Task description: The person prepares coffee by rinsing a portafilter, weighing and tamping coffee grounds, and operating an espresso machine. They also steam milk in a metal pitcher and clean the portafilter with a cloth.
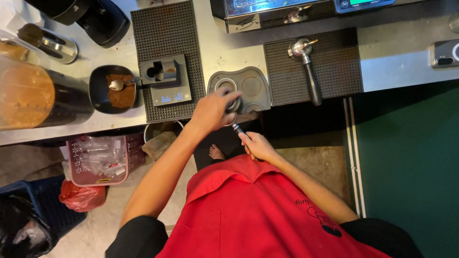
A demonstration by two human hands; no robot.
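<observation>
Holding a portafilter [235, 114] at the tabletop's [392, 62] front edge, the person works with both hands. Its round metal basket end is mostly hidden under the left hand [213, 111], and only a short stretch of shiny neck and dark handle shows between the hands. The left hand's grip is clenched over the basket end, knuckles up, just in front of the grey tamping mat [244, 87] with its two round recesses. The right hand [257, 146] has its grip wrapped around the handle, lower and nearer the body, above the red apron [248, 215].

A second portafilter [306, 67] lies on the dark ribbed mat [334, 62] to the right, well apart from the hands. On the left ribbed mat sits a small scale [169, 91] with a lit blue readout, carrying a dark holder. Beside it a black bowl [112, 88] holds brown grounds and a metal spoon [117, 85]. Below the tabletop, a pink perforated basket [76, 167] holds clear plastic packets, and a red bag [79, 197] lies on the floor.
</observation>
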